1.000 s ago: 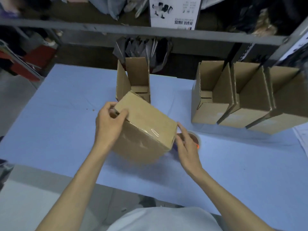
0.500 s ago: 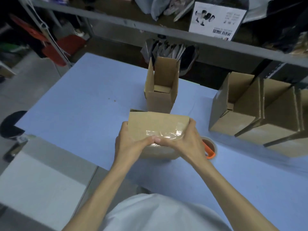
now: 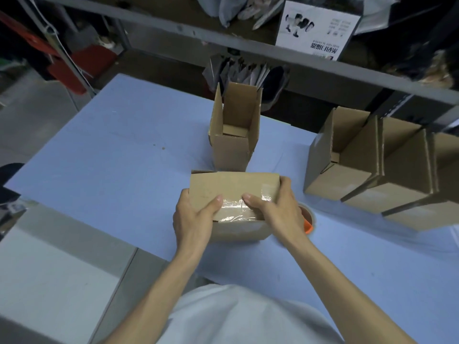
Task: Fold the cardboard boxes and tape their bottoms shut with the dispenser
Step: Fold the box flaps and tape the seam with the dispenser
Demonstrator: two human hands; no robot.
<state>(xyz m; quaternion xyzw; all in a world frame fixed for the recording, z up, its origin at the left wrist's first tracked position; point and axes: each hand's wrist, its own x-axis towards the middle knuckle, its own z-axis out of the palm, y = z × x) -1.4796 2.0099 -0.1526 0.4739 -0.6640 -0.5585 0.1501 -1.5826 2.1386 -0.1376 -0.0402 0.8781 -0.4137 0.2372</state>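
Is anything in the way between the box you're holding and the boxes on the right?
Yes. The tape dispenser lies on the table just right of the box, between it and the row of boxes, partly hidden behind the right hand.

Dim, bluish light; glare on the tape (image 3: 233, 207), dark shelves (image 3: 173, 28), bowed wide-angle edges.

A pale blue tabletop (image 3: 111, 150) fills the middle, and its near edge meets a grey-white lower surface (image 3: 49, 281) at the left. Behind it runs a grey metal shelf rail (image 3: 248, 47) — a white printed carton (image 3: 315, 28) stands on the shelf above, and dark flat pouches (image 3: 248, 73) stand beneath. Grey floor (image 3: 32, 115) and a red object (image 3: 82, 68) show at far left. The light is dim.
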